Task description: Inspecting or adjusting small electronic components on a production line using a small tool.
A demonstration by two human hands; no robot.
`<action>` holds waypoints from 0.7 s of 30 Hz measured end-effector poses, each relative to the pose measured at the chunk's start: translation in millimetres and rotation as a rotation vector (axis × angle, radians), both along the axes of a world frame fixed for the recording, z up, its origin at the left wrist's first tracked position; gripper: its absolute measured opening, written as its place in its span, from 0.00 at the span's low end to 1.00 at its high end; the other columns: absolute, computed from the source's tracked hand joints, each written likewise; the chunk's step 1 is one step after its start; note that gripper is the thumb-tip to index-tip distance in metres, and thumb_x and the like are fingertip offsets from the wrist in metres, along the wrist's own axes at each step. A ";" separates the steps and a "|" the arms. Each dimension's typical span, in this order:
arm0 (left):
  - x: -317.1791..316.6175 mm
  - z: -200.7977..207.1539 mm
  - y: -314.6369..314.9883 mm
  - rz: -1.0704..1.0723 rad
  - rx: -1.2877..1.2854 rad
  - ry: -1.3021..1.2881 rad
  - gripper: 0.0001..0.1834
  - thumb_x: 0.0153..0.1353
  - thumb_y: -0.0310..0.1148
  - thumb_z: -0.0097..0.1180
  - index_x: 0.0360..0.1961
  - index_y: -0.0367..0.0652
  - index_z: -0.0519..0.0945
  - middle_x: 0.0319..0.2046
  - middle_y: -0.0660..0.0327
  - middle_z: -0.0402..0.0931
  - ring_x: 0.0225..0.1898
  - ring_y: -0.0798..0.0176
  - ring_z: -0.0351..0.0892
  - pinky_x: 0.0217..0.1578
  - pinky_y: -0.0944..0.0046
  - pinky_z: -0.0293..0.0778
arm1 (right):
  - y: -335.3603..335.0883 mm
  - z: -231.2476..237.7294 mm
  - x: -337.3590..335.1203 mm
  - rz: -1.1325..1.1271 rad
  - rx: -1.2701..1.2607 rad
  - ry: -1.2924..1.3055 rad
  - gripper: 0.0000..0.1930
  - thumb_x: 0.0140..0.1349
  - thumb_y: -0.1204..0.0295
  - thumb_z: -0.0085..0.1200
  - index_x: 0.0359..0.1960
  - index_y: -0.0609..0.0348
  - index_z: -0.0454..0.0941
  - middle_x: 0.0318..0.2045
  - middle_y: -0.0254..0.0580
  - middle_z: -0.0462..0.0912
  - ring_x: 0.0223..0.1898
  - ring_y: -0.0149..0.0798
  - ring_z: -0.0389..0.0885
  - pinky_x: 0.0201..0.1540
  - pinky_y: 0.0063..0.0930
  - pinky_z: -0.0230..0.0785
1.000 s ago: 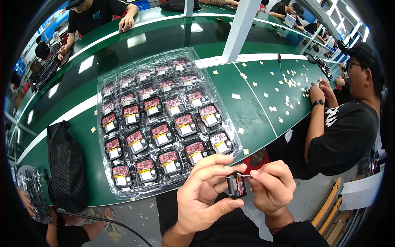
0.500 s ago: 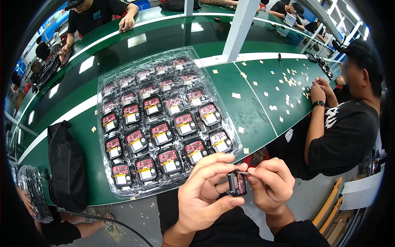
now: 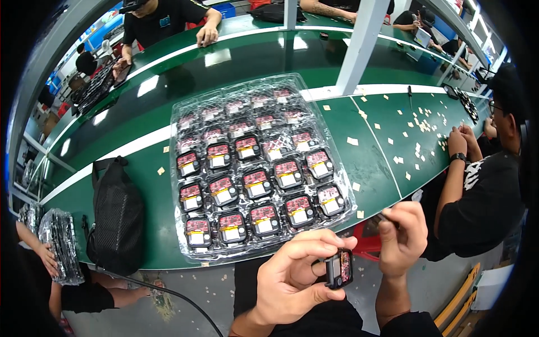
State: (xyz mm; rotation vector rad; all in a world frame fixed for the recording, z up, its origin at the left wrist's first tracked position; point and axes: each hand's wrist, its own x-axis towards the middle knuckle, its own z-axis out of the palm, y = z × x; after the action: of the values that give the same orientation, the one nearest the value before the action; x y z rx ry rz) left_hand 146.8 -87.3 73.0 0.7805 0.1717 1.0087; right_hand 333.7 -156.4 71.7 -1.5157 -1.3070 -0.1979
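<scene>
My left hand (image 3: 295, 275) grips a small black device housing (image 3: 339, 268) by its edges, turned so that a red circuit board shows inside. Away to its right, raised near the table edge, my right hand (image 3: 403, 236) pinches thumb and fingers together. A small dark tip pokes out of that pinch, too small to make out. Beyond my hands, a clear plastic tray (image 3: 351, 188) lies on the green table, holding rows of similar black housings (image 3: 265, 219) with red boards and white-and-yellow parts.
Left of the tray lies a black bag (image 3: 117, 210); a black cable (image 3: 168, 292) runs below it. Small pale squares (image 3: 421, 121) are scattered over the table at right. A grey post (image 3: 362, 45) rises beyond the tray. A co-worker (image 3: 477, 180) sits at right; another person (image 3: 165, 25) sits across.
My right hand has drawn off the housing to the right, still pinched. The left hand keeps hold of the housing, now turned slightly. The whole view has shifted, moving the tray rightward in the picture.
</scene>
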 end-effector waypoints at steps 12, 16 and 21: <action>-51.0 65.5 72.2 0.171 0.858 0.676 0.29 0.56 0.19 0.70 0.60 0.38 0.78 0.61 0.51 0.72 0.64 0.55 0.74 0.60 0.60 0.78 | 46.8 -74.2 54.4 0.121 -0.134 0.581 0.06 0.70 0.83 0.53 0.46 0.71 0.78 0.40 0.34 0.74 0.38 0.24 0.74 0.42 0.18 0.68; -28.8 77.9 114.8 0.317 1.092 0.798 0.18 0.54 0.24 0.72 0.44 0.37 0.79 0.45 0.56 0.79 0.50 0.53 0.81 0.47 0.57 0.79 | 50.8 -87.4 60.0 0.131 -0.129 0.639 0.08 0.72 0.77 0.54 0.48 0.70 0.77 0.41 0.32 0.73 0.40 0.24 0.72 0.43 0.17 0.67; 8.1 63.3 151.8 0.426 1.177 1.010 0.13 0.54 0.24 0.69 0.37 0.37 0.76 0.37 0.51 0.77 0.42 0.44 0.80 0.41 0.50 0.76 | 48.9 -88.6 59.6 0.139 -0.159 0.557 0.09 0.73 0.75 0.53 0.48 0.70 0.77 0.42 0.34 0.72 0.41 0.26 0.73 0.45 0.19 0.67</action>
State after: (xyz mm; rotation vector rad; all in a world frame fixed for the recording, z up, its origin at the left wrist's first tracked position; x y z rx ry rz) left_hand 154.9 64.5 136.3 2.3893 0.6548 0.9765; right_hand 393.3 -107.5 -16.9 -1.4619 -0.9844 0.4025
